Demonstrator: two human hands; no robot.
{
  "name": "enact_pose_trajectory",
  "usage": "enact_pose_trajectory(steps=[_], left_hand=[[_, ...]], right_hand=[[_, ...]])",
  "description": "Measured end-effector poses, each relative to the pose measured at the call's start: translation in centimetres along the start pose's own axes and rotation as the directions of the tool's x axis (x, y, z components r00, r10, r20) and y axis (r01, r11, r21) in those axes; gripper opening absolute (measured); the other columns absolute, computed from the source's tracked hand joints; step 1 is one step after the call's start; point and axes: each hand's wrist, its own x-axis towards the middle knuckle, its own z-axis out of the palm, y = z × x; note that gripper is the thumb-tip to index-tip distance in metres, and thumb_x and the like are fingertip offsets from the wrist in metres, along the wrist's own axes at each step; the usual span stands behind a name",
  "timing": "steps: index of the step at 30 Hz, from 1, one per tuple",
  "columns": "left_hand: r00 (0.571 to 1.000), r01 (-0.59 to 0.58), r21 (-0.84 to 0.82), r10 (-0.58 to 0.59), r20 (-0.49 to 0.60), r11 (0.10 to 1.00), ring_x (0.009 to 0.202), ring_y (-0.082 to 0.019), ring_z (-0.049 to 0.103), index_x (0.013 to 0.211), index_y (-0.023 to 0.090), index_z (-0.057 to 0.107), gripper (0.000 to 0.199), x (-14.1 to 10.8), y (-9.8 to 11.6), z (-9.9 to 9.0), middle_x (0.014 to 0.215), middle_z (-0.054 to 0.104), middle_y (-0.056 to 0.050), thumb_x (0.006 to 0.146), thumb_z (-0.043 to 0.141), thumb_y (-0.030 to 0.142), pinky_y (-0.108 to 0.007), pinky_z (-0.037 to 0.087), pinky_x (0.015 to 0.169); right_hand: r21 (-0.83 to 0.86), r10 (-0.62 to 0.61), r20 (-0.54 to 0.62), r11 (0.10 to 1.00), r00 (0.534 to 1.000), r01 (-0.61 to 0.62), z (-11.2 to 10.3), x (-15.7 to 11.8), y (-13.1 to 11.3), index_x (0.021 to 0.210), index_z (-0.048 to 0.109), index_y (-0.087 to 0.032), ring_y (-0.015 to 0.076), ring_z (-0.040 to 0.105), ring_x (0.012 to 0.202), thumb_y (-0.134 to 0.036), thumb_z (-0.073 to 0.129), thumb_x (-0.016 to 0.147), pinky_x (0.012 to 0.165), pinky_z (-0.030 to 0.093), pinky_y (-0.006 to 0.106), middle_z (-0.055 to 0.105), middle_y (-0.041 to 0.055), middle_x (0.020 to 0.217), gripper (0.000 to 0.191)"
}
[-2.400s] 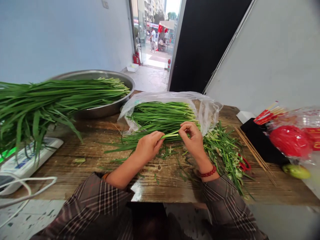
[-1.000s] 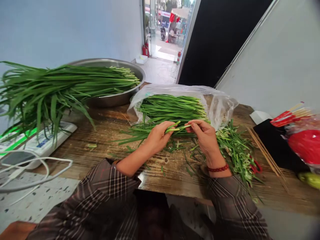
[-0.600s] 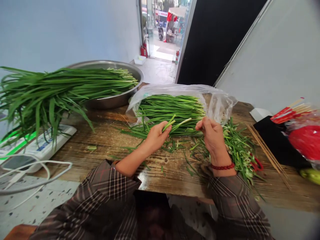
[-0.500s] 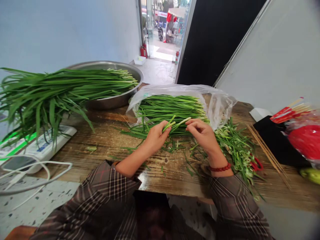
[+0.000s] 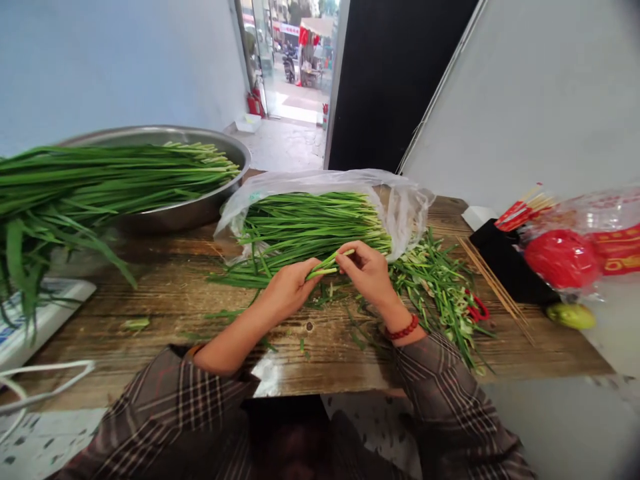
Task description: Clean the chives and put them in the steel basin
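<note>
My left hand (image 5: 295, 285) is closed round a few green stalks (image 5: 327, 265) over the middle of the wooden table. My right hand (image 5: 364, 268), with a red bead bracelet at the wrist, pinches the same stalks near their pale ends. Just behind both hands, a thick bundle of long green leafy stalks (image 5: 310, 217) lies in an open clear plastic bag (image 5: 400, 207). Loose trimmings and leaves (image 5: 435, 280) are heaped to the right of my right hand.
A metal basin (image 5: 175, 217) with more stalks stands at the left, above a white scale (image 5: 65, 300) and cable. Red-handled scissors (image 5: 477, 307), wooden sticks (image 5: 495, 287), a black box (image 5: 515, 270) and a red packet (image 5: 563, 259) are at the right.
The view has turned right, so things appear further left. My right hand has closed in on my left and now pinches the stalks.
</note>
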Motion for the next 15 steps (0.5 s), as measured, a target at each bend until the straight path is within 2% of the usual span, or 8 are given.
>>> enact_pose_trajectory(steps=[4, 7, 9, 10, 12, 15], left_hand=[[1.000, 0.028, 0.108, -0.026, -0.017, 0.994, 0.071, -0.017, 0.055, 0.089, 0.020, 0.058, 0.019, 0.0, 0.0, -0.3, 0.078, 0.063, -0.002, 0.092, 0.044, 0.032, -0.026, 0.036, 0.063], [0.990, 0.084, 0.077, -0.074, -0.118, 0.994, 0.067, -0.016, 0.053, 0.081, 0.020, 0.056, 0.021, 0.1, 0.1, -1.0, 0.071, 0.060, -0.001, 0.091, 0.044, 0.034, -0.025, 0.036, 0.061], [0.980, 0.110, -0.002, -0.108, -0.169, 0.994, 0.063, -0.015, 0.053, 0.076, 0.019, 0.054, 0.027, 0.2, 0.2, -1.3, 0.067, 0.058, 0.000, 0.092, 0.042, 0.037, -0.025, 0.037, 0.061], [0.977, 0.120, -0.053, -0.127, -0.169, 0.991, 0.062, -0.014, 0.053, 0.075, 0.019, 0.053, 0.028, 0.3, 0.3, -1.5, 0.065, 0.057, 0.001, 0.092, 0.042, 0.038, -0.025, 0.038, 0.061], [0.979, 0.138, -0.158, -0.159, -0.129, 0.978, 0.057, -0.013, 0.053, 0.074, 0.019, 0.053, 0.029, 0.3, 0.5, -1.5, 0.061, 0.056, 0.002, 0.092, 0.043, 0.039, -0.024, 0.039, 0.059], [0.984, 0.151, -0.223, -0.167, -0.055, 0.963, 0.052, -0.011, 0.048, 0.068, 0.018, 0.052, 0.031, 0.3, 0.8, -1.3, 0.057, 0.052, 0.003, 0.090, 0.045, 0.039, -0.023, 0.036, 0.054]], right_hand=[[0.117, 0.039, -0.225, 0.993, 0.974, -0.013, -1.5, 0.8, 0.5, 0.083, 0.059, -0.022, 0.0093, 0.050, 0.054, -0.041, 0.058, 0.086, 0.054, 0.042, 0.023, 0.055, -0.0040, 0.066, 0.019], [0.190, 0.084, -0.427, 0.982, 0.900, -0.001, -4.0, 1.7, 1.0, 0.081, 0.054, -0.023, 0.0081, 0.046, 0.052, -0.047, 0.055, 0.087, 0.051, 0.040, 0.022, 0.051, -0.0046, 0.066, 0.025], [0.184, 0.095, -0.486, 0.983, 0.869, -0.004, -5.6, 2.1, 1.3, 0.073, 0.054, -0.022, 0.0083, 0.045, 0.053, -0.052, 0.054, 0.087, 0.051, 0.039, 0.021, 0.051, -0.0036, 0.062, 0.033], [0.153, 0.084, -0.483, 0.988, 0.872, -0.011, -6.1, 2.1, 1.3, 0.069, 0.054, -0.021, 0.0088, 0.047, 0.054, -0.053, 0.054, 0.087, 0.052, 0.040, 0.022, 0.052, -0.0027, 0.061, 0.037], [0.054, 0.039, -0.415, 0.998, 0.909, -0.019, -6.4, 2.0, 1.3, 0.064, 0.058, -0.020, 0.0107, 0.051, 0.060, -0.055, 0.052, 0.088, 0.058, 0.044, 0.023, 0.057, -0.0006, 0.062, 0.042], [-0.016, -0.010, -0.243, 1.000, 0.970, 0.006, -5.3, 1.6, 1.0, 0.080, 0.068, -0.022, 0.0131, 0.058, 0.072, -0.050, 0.055, 0.088, 0.068, 0.047, 0.026, 0.065, 0.0008, 0.077, 0.032]])
